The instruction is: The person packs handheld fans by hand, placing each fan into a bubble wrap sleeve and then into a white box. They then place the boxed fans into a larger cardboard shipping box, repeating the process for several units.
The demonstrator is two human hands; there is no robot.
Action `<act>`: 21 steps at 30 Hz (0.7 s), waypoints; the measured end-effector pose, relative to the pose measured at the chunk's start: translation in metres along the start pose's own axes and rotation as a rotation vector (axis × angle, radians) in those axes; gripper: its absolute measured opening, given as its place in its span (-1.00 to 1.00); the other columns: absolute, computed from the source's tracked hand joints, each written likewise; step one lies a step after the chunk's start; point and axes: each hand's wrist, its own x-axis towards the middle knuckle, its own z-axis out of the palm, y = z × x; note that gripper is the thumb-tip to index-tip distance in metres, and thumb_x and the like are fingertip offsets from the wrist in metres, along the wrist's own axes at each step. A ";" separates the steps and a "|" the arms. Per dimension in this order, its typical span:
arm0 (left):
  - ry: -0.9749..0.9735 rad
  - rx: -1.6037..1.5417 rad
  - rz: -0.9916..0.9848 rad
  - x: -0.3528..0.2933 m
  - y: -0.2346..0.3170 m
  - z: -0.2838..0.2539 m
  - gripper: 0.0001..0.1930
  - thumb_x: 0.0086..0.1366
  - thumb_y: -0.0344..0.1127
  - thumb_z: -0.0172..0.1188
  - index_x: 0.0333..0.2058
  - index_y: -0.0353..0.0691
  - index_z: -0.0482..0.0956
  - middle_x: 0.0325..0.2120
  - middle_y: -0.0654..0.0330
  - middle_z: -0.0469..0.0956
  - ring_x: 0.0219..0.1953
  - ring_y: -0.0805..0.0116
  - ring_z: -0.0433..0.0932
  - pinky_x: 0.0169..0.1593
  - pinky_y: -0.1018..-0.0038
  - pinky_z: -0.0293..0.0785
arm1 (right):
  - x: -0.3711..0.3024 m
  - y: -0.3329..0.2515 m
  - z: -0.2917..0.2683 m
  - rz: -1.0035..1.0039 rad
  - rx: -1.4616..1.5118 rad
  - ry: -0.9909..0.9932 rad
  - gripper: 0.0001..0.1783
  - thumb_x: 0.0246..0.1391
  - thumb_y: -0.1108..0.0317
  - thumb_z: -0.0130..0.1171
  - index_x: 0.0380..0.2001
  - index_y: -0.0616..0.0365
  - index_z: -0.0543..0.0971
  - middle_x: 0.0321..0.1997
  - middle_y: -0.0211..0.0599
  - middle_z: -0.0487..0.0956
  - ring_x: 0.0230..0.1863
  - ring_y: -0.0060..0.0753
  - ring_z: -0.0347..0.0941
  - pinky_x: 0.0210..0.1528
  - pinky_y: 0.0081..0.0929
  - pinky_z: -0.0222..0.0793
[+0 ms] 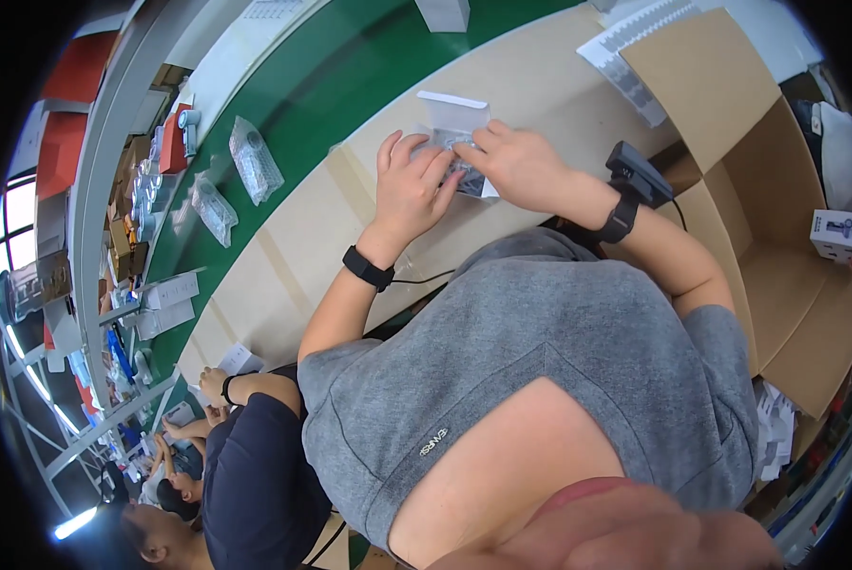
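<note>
A small white box lies on the pale worktop with its lid flap up. Inside it is something in crinkled clear plastic, partly covered by my fingers; I cannot make out what it wraps. My left hand is at the box's left side, fingers spread, with the index fingertip and thumb at the plastic. From the right, my right hand reaches over the box, its fingers bent and pressed together at the plastic. Whatever those fingertips hold is hidden.
A green conveyor belt beyond the worktop carries bubble-wrapped items. At right stand a large open cardboard carton and a black device with a cable. A co-worker sits close on my left.
</note>
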 end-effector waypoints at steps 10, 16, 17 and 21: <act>-0.080 -0.171 0.096 0.012 -0.010 0.009 -0.86 -0.03 -0.27 0.20 -0.53 -0.20 0.50 -0.50 0.25 0.45 -0.18 0.23 0.37 0.05 0.13 0.14 | -0.014 0.014 0.001 -0.042 0.059 -0.063 -0.76 -0.21 0.42 0.07 -0.35 0.08 0.49 -0.42 -0.32 0.38 -0.31 -0.34 0.37 -0.43 -0.48 0.38; -0.282 -0.346 0.149 0.031 -0.009 -0.002 -0.86 -0.04 -0.33 0.14 -0.66 -0.23 0.48 -0.61 0.23 0.44 -0.29 0.26 0.39 0.00 0.19 0.20 | -0.015 0.028 -0.003 -0.294 0.228 -0.021 -0.81 -0.24 0.43 0.09 -0.41 0.08 0.48 -0.42 -0.35 0.37 -0.30 -0.36 0.35 -0.40 -0.45 0.36; -0.307 -0.302 0.132 0.032 -0.010 0.001 -0.86 -0.04 -0.33 0.12 -0.68 -0.23 0.47 -0.63 0.21 0.45 -0.33 0.27 0.39 -0.02 0.22 0.21 | -0.016 0.027 -0.002 -0.267 0.256 -0.034 -0.82 -0.25 0.44 0.09 -0.43 0.08 0.48 -0.40 -0.34 0.38 -0.30 -0.35 0.34 -0.40 -0.44 0.36; -0.340 -0.146 0.106 0.046 -0.006 0.009 -0.87 -0.06 -0.35 0.08 -0.71 -0.22 0.47 -0.66 0.18 0.45 -0.44 0.27 0.41 -0.09 0.31 0.27 | -0.014 0.036 -0.004 -0.201 0.266 -0.061 -0.83 -0.28 0.44 0.10 -0.47 0.09 0.47 -0.36 -0.32 0.39 -0.28 -0.33 0.34 -0.40 -0.42 0.35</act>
